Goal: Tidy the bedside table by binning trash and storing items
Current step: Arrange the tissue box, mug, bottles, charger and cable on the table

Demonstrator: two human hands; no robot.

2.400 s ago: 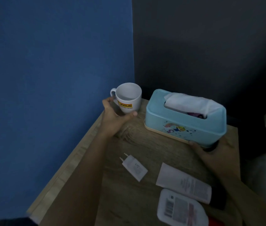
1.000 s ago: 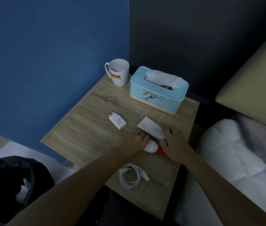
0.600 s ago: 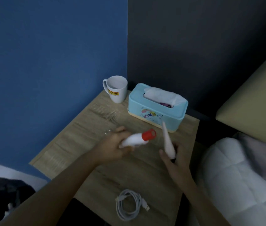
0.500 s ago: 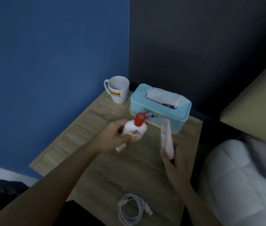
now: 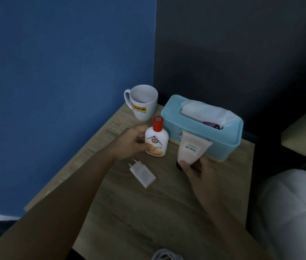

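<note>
Seemingly ready for storing, the white red-capped plastic bottle (image 5: 156, 141) stands gripped in the curled fingers (image 5: 151, 147) of the left hand (image 5: 133, 142) at twelve o'clock on the wooden worktop (image 5: 167, 203), the cream squeeze tube (image 5: 191, 148) pinched by the right hand (image 5: 197, 171) at its three o'clock.

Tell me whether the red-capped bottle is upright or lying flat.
Upright. The bottle points its red cap up, gripped by the left hand; whether its base touches the table cannot be told.
</note>
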